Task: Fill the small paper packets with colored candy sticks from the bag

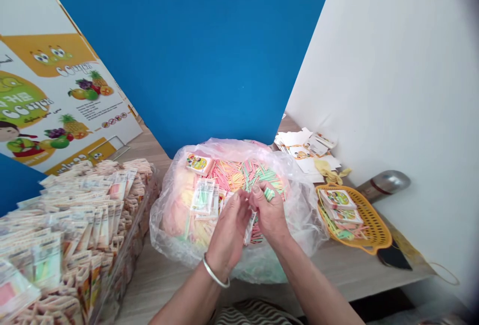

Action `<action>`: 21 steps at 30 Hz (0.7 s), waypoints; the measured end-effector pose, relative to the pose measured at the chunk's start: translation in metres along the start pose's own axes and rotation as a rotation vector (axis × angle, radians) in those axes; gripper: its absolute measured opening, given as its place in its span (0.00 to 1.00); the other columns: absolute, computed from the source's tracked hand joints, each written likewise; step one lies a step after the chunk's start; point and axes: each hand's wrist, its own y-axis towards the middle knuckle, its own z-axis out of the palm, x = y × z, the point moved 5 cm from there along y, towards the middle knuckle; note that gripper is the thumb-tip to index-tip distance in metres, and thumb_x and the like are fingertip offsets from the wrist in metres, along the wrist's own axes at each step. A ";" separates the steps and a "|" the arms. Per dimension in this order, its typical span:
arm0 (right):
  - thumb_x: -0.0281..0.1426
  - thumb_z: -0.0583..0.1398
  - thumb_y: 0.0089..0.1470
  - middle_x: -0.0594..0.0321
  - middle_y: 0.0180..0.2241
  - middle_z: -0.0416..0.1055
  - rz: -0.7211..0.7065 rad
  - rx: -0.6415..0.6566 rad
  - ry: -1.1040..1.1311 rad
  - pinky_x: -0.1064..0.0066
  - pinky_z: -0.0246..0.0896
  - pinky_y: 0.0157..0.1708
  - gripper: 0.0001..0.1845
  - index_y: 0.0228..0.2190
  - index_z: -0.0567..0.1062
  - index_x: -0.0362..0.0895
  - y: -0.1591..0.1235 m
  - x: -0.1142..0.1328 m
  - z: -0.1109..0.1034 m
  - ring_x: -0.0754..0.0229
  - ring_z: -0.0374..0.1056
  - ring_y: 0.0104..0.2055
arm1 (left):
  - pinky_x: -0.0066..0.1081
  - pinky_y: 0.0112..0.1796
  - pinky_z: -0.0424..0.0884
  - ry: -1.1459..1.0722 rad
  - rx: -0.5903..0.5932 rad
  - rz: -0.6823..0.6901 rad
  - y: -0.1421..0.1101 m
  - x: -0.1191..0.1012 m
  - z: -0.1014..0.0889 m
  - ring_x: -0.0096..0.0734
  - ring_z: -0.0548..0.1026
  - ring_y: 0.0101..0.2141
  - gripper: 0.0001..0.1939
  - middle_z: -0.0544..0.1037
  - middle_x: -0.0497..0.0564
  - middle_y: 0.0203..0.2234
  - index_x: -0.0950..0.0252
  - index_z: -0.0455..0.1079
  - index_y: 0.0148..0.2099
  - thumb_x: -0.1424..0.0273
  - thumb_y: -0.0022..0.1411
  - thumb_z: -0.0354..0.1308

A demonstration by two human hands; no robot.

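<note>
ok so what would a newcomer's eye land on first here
The bright blue partition stands out first at top centre, with a printed fruit-themed carton leaning at upper left. Below it, mid-table, a clear plastic bag is heaped with pink, green and yellow sticks, the person's left hand and right hand working over it. Rows of filled packets crowd the lower left, and a yellow basket holds more packets at right.
</note>
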 end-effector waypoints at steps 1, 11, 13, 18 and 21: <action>0.49 0.59 0.61 0.72 0.20 0.58 0.002 0.003 -0.011 0.71 0.54 0.27 0.21 0.25 0.64 0.47 -0.005 -0.001 0.005 0.64 0.54 0.23 | 0.40 0.59 0.66 -0.030 0.038 -0.031 0.000 0.004 0.004 0.45 0.71 0.58 0.31 0.75 0.58 0.56 0.64 0.74 0.53 0.48 0.56 0.66; 0.48 0.54 0.61 0.66 0.24 0.67 -0.010 -0.173 -0.567 0.68 0.54 0.31 0.21 0.31 0.75 0.45 0.026 0.000 -0.058 0.61 0.59 0.26 | 0.55 0.54 0.64 1.689 -0.173 0.568 -0.013 -0.031 -0.034 0.56 0.70 0.54 0.16 0.78 0.60 0.52 0.66 0.75 0.53 0.68 0.64 0.61; 0.46 0.56 0.58 0.64 0.25 0.70 -0.009 -0.156 -0.735 0.68 0.53 0.33 0.18 0.28 0.76 0.45 0.037 -0.004 -0.070 0.59 0.62 0.28 | 0.53 0.47 0.68 1.872 -0.214 0.563 -0.013 -0.031 -0.036 0.55 0.73 0.49 0.14 0.80 0.57 0.47 0.65 0.76 0.50 0.68 0.62 0.64; 0.46 0.56 0.57 0.65 0.22 0.70 0.053 0.005 -0.741 0.68 0.54 0.31 0.19 0.27 0.77 0.45 0.036 -0.010 -0.059 0.59 0.63 0.27 | 0.46 0.42 0.69 1.833 -0.193 0.626 -0.010 -0.029 -0.034 0.48 0.74 0.43 0.03 0.80 0.51 0.37 0.61 0.75 0.38 0.71 0.60 0.66; 0.49 0.58 0.56 0.63 0.26 0.73 0.082 0.116 -0.573 0.69 0.57 0.32 0.21 0.28 0.78 0.44 0.022 -0.005 -0.042 0.58 0.65 0.30 | 0.45 0.45 0.71 1.733 -0.181 0.796 -0.010 -0.026 -0.037 0.45 0.75 0.44 0.03 0.80 0.52 0.40 0.62 0.74 0.38 0.74 0.61 0.65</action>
